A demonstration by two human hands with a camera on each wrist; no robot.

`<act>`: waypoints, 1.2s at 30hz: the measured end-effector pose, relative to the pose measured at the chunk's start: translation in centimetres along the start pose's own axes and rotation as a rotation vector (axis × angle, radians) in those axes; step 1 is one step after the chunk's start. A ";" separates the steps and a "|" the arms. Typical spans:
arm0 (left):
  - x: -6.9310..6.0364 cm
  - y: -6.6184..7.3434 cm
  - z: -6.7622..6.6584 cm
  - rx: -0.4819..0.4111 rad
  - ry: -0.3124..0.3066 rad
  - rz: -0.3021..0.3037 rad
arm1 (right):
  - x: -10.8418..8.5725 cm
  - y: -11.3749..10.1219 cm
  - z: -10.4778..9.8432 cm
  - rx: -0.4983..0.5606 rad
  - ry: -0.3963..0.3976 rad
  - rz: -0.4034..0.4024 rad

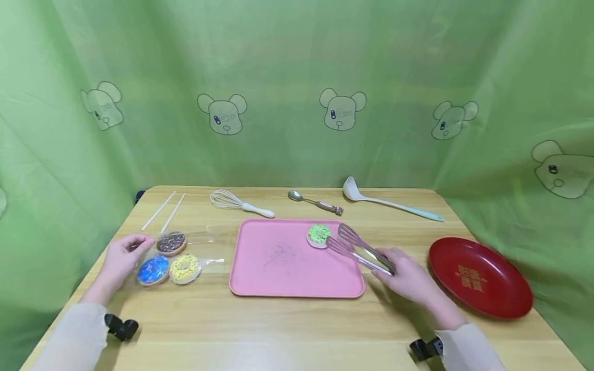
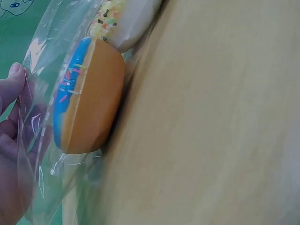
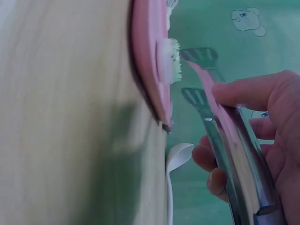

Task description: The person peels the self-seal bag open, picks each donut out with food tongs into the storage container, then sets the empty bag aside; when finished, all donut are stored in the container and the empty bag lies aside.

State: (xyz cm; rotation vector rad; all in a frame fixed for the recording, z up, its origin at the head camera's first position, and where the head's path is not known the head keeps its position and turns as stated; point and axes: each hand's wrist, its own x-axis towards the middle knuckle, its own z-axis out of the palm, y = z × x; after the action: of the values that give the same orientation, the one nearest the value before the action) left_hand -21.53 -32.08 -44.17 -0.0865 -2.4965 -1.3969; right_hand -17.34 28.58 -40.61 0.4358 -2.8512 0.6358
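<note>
Right hand: my right hand (image 1: 408,273) grips the metal tongs (image 1: 351,236), thumb on one arm and fingers on the other; their two slotted ends stand apart.
Green doughnut: the green-topped doughnut (image 1: 319,235) lies flat near the back of the tray (image 1: 297,281), just left of the tong ends, outside the gap between them; the ends hang raised over the tray.
Left hand: my left hand (image 1: 121,257) pinches the edge of a clear plastic bag (image 2: 47,37) between thumb and finger.
Bagged doughnuts: brown (image 1: 171,243), blue (image 1: 153,270) and yellow (image 1: 185,268), clustered just right of my left fingers.
Table: pale wood-grain table (image 1: 260,330), the pink tray in its middle.
Back edge: from the left, two white sticks (image 1: 159,211), a whisk (image 1: 257,209), a spoon (image 1: 320,205) and a ladle (image 1: 392,204).
Plate: red plate (image 1: 496,257) with gold characters, right of my right hand.
Room: green curtain (image 1: 287,46) printed with bear faces (image 1: 342,112), hanging behind and at both sides.
</note>
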 end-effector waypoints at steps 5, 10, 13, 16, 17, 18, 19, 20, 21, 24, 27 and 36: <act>0.1 -0.1 0.0 -0.020 0.016 -0.002 | 1.2 -1.5 0.1 0.057 0.012 -0.079; 0.2 0.0 0.3 -0.037 0.003 -0.001 | 2.6 -3.9 1.5 0.088 -0.010 -0.183; 0.2 0.0 0.4 -0.035 -0.002 -0.011 | 3.6 -5.4 2.7 0.083 -0.022 -0.247; 0.2 0.1 0.4 -0.025 -0.002 -0.009 | 4.5 -7.1 3.7 0.073 -0.035 -0.292; 0.2 0.1 0.3 -0.022 -0.003 -0.008 | 4.8 -7.7 4.0 0.069 -0.042 -0.304; 0.2 0.1 0.3 -0.018 -0.003 -0.006 | 5.0 -8.2 4.3 0.064 -0.053 -0.311; 0.2 0.1 0.3 -0.015 -0.003 -0.005 | 5.2 -8.7 4.6 0.063 -0.068 -0.313; 0.2 0.2 0.3 -0.012 -0.002 -0.004 | 5.4 -9.2 4.9 0.060 -0.083 -0.317; 0.2 0.2 0.2 -0.009 -0.001 -0.005 | 5.6 -9.6 5.1 0.058 -0.097 -0.324; 0.0 0.2 0.2 0.004 0.001 0.000 | 6.2 -10.8 6.1 0.033 -0.128 -0.354; -0.1 0.2 0.1 0.009 0.000 0.002 | 6.6 -12.0 6.8 -0.003 -0.146 -0.402; -0.2 0.5 0.1 0.015 0.013 -0.008 | 7.7 -14.4 7.8 -0.027 -0.179 -0.456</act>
State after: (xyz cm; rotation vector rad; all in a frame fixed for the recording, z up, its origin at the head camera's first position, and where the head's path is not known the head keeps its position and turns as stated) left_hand -21.26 -31.68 -43.85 -0.0644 -2.4986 -1.3777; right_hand -20.85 10.86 -40.19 1.1443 -2.7621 0.4885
